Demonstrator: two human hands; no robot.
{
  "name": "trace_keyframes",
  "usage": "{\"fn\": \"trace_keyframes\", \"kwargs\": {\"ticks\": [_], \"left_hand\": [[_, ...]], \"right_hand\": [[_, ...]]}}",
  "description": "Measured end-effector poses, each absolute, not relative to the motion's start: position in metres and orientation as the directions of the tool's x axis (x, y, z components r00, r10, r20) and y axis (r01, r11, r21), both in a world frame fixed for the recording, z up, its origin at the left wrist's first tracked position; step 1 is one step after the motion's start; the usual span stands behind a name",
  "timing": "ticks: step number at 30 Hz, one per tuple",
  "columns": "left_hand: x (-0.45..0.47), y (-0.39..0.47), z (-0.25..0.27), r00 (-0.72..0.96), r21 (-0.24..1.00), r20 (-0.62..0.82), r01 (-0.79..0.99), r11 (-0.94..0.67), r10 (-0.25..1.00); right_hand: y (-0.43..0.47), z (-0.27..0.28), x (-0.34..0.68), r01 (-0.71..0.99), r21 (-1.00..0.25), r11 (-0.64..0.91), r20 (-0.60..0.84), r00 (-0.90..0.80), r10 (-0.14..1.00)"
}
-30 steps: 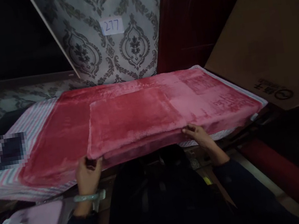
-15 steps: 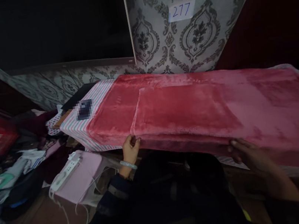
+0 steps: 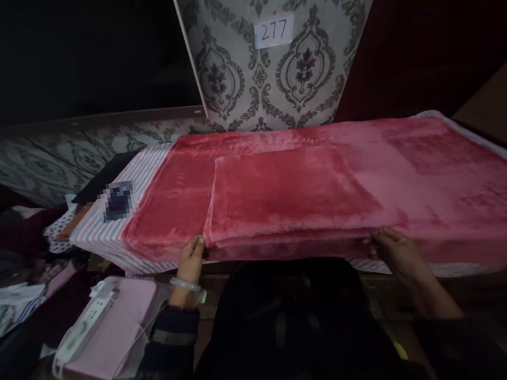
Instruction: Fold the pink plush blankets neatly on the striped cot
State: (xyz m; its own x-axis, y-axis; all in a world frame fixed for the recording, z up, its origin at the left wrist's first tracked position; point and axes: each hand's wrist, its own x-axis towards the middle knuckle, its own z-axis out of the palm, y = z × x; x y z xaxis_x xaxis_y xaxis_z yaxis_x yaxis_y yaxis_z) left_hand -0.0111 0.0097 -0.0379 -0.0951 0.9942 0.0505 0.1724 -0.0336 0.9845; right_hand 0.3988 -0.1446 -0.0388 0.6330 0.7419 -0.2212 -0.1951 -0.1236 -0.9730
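A red plush blanket [image 3: 425, 190] covers a long table, its front edge hanging over the near side. On it lies a flat rectangular layer of the same red plush [image 3: 282, 189], smooth on top, with its left edge toward my left hand. My left hand [image 3: 191, 259], with a pale bangle on the wrist, has thumb and fingers pinched at the near left corner of this layer. My right hand [image 3: 398, 251] has its fingers closed on the plush along the front edge, further right. The fingertips of the right hand are dim and partly hidden.
Striped cloth [image 3: 96, 223] shows under the blanket's left end, with a blurred-out dark object [image 3: 118, 200] on it. A pink stool [image 3: 121, 324] holds a power strip [image 3: 89, 319] with cables. Heaped clothes [image 3: 9, 309] lie at left. A large screen [image 3: 57, 60] hangs behind.
My view has swung to the right, so everything sits further left in the picture. Both hands stay at the near edge of the plush, and the rectangular layer looks much the same.
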Motion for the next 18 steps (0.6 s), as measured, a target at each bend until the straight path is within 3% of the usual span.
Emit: {"fn": "trace_keyframes", "kwargs": {"ticks": [4, 10, 14, 18], "left_hand": [[-0.005, -0.004, -0.033, -0.008, 0.986, 0.058, 0.156, -0.056, 0.998], [0.0, -0.019, -0.042, -0.203, 0.926, 0.288, 0.307, -0.218, 0.936], [0.005, -0.025, -0.049, -0.086, 0.901, 0.281, 0.366, -0.232, 0.956], [0.012, -0.025, -0.056, -0.099, 0.888, 0.313, 0.384, -0.254, 0.945]], "right_hand": [[-0.15, -0.036, 0.4, -0.177, -0.97, -0.166, -0.239, 0.57, 0.786], [-0.162, -0.043, 0.409, -0.166, -0.963, -0.211, -0.268, 0.541, 0.797], [-0.162, -0.045, 0.407, -0.19, -0.96, -0.208, -0.279, 0.553, 0.785], [-0.159, -0.038, 0.404, -0.198, -0.956, -0.215, -0.288, 0.51, 0.811]]}}
